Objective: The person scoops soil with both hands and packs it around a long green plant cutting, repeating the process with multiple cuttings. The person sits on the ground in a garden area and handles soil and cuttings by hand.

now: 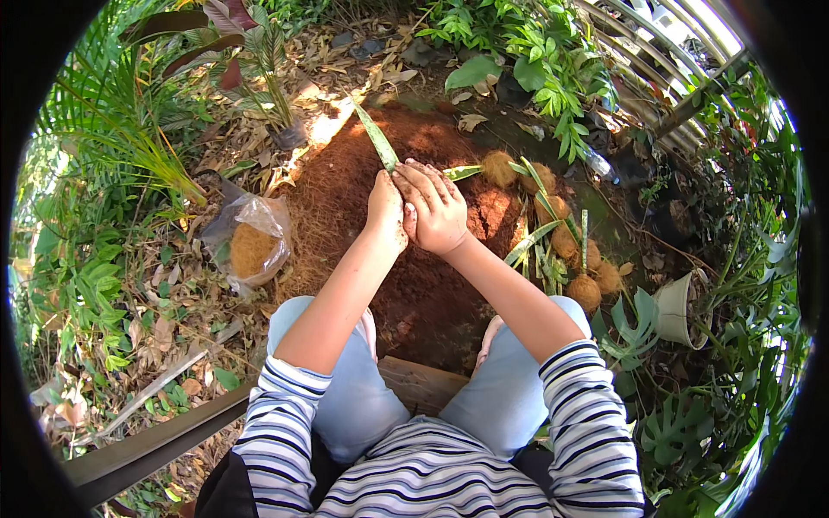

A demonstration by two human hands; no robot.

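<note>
My left hand [386,210] and my right hand [435,207], both soiled, are cupped together above a mound of reddish-brown soil [427,285]. A mottled green snake plant leaf cutting [375,136] sticks up from between them; its lower end is hidden, and whatever else lies inside the hands cannot be seen. To the right, several round balls wrapped in brown fibre [584,292] lie in a curved row, some with leaf cuttings on or in them. More snake plant leaves [534,241] lie beside the balls. At the left stands a clear plastic bag [278,223] holding tan fibre [251,251].
A wooden board [421,382] lies between my legs. A pale plant pot [673,311] rests tipped at the right, near a plastic bottle [599,163]. Potted foliage [269,97] stands at the upper left. A bamboo fence [686,97] borders the upper right, and a dark beam [155,447] crosses the lower left.
</note>
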